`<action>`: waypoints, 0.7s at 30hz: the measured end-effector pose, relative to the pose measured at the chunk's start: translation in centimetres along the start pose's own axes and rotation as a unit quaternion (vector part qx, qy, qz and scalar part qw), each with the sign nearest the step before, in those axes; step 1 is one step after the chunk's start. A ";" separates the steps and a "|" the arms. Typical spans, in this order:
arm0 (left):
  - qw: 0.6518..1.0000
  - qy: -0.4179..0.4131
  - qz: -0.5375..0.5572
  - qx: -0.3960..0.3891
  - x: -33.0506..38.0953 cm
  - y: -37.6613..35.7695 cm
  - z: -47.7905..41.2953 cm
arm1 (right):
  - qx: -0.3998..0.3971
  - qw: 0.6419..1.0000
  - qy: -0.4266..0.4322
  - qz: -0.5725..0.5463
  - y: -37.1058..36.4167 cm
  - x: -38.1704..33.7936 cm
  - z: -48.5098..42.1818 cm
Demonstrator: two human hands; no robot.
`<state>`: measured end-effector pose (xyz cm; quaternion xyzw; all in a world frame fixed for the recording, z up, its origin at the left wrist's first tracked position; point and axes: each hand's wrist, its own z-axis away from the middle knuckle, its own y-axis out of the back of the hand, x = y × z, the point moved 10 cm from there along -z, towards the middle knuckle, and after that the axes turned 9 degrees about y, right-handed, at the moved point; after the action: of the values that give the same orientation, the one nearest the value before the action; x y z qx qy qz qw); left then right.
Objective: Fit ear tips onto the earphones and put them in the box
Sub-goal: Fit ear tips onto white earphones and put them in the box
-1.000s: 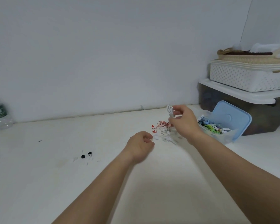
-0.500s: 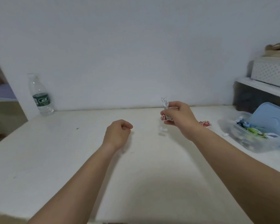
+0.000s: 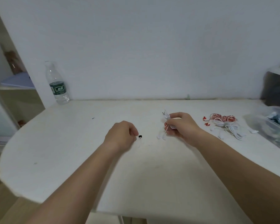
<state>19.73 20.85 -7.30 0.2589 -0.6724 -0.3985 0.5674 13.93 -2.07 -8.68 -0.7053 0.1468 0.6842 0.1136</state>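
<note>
My right hand grips a coiled bundle of white earphones above the table, and its two earbuds dangle below the fist. My left hand hovers low over the table with its fingers curled. Its fingertips are right beside a small black ear tip on the surface, and I see no clear hold on it. More earphones lie to the right: a red-and-white striped set and a white tangle. The clear plastic box sits at the right edge with coloured earphones inside.
A water bottle stands at the back left against the wall. A dark storage bin is at the far right behind the box. The white table curves away at its left and near edges.
My view has swung left. My left hand has dropped down to the black ear tip. My right hand has kept its hold on the white earphones and lowered slightly.
</note>
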 end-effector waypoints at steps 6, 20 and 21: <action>1.000 -0.016 -0.023 -0.002 0.9 -0.2 0.2 | 0.025 0.953 0.067 0.294 2.9 -0.4 -0.5; 0.978 -0.039 0.207 -0.003 5.2 -0.2 -1.0 | -0.030 0.857 0.253 0.447 -0.8 -3.9 2.0; 0.972 -0.037 0.233 -0.006 5.5 -0.4 -1.2 | -0.066 0.852 0.255 0.452 -1.8 -3.6 2.2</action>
<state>19.62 15.93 -4.55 0.0769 -0.7322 -0.2691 0.6209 12.46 0.62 -5.26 -0.7165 0.4283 0.4641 -0.2964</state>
